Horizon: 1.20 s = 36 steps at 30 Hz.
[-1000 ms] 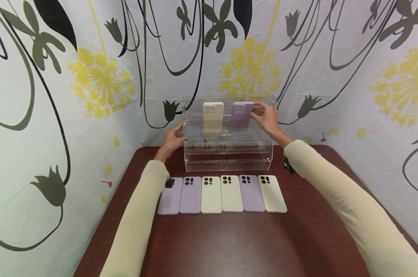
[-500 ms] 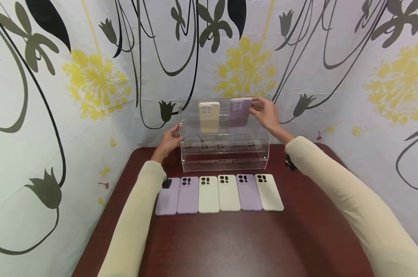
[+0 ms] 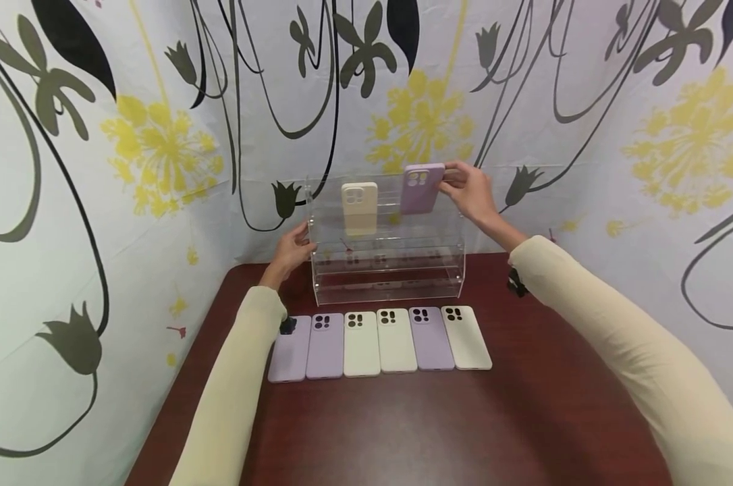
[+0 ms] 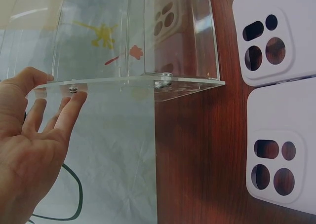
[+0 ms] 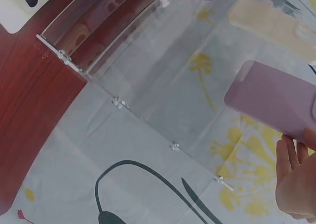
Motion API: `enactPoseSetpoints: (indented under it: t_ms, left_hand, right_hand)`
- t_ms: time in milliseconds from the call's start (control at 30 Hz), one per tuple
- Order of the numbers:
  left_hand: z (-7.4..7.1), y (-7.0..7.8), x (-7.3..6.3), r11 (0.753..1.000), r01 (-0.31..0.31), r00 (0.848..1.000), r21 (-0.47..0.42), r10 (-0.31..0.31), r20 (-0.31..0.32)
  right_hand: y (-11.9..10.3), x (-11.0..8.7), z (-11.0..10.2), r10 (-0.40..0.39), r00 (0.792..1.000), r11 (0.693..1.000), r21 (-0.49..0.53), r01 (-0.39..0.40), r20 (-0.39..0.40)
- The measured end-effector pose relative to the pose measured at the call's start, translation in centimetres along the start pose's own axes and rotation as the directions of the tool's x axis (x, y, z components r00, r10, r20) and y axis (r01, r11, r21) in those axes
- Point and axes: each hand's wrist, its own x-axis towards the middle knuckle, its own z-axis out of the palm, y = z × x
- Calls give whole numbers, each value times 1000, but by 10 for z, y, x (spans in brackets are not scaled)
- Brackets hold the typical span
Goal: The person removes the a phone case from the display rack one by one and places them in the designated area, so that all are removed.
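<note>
My right hand pinches a purple phone case by its right edge at the top tier of a clear acrylic display rack. In the right wrist view this purple case is tilted, with the fingers at its edge. A cream phone case stands on the top tier to its left. My left hand grips the rack's left side; in the left wrist view the thumb and fingers lie on either side of the clear side panel.
Before the rack lies a row of purple and white phone cases, including a leftmost purple case and a rightmost white case. They rest on a dark red wooden table. A flower-patterned cloth hangs behind.
My right hand has lifted the purple case upward relative to the rack and the cream case. The left hand stays on the rack's side. The head view has shifted slightly.
</note>
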Motion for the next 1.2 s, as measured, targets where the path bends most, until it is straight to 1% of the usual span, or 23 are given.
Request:
enactPoseSetpoints:
  t_ms: [200,467,667,767,967,1200]
  left_hand:
    - [1,0,-2,1000,-14,1000,18,14,1]
    - [0,-2,-2,999,0,1000,43,0,-6]
    - [1,2,-4,998,11,1000,64,-11,-2]
    - [2,3,-5,998,20,1000,58,-20,-1]
    - [1,1,-4,999,20,1000,51,-20,7]
    - [0,-1,-1,999,20,1000,41,-20,10]
  right_hand:
    - [0,-2,-13,10,1000,1000,-5,-10,-10]
    - [3,-11,-30,-4,1000,999,-32,4,-6]
    - [12,-22,-41,4,1000,997,-74,-4,6]
    - [17,-30,-45,12,1000,997,-81,-10,17]
    - [30,-43,-52,18,999,1000,-21,-17,34]
    - [50,-62,-61,41,997,999,-16,-40,66]
